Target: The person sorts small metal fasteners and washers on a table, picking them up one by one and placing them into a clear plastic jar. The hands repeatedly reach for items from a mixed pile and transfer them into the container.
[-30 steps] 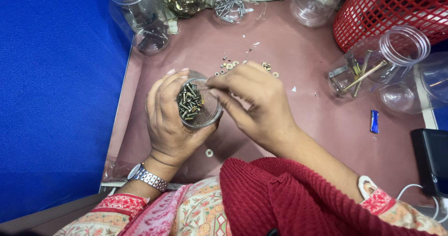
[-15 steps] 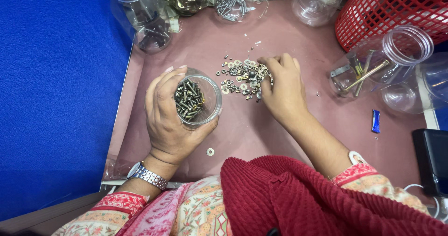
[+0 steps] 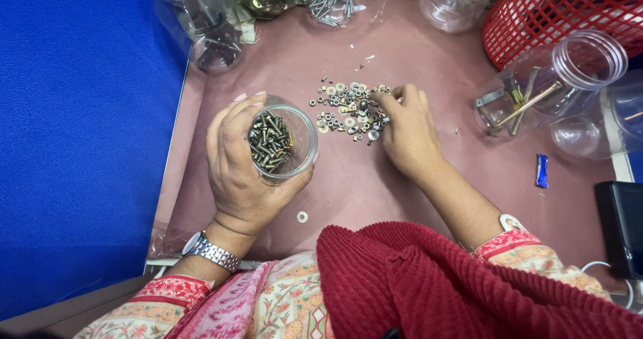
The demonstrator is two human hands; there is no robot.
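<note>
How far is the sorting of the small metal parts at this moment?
Done: many screws lie in the small clear jar held by the left hand. In hand: the right hand picks at the loose pile. Left: that pile and one washer on the table.

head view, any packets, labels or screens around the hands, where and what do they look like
Small blue wrapper: flat, narrow, on the mat right of the right hand.
Black device: dark rectangle at the right edge; whether it has a screen cannot be told.
Jar of screws in the left hand: clear, no label visible.
</note>
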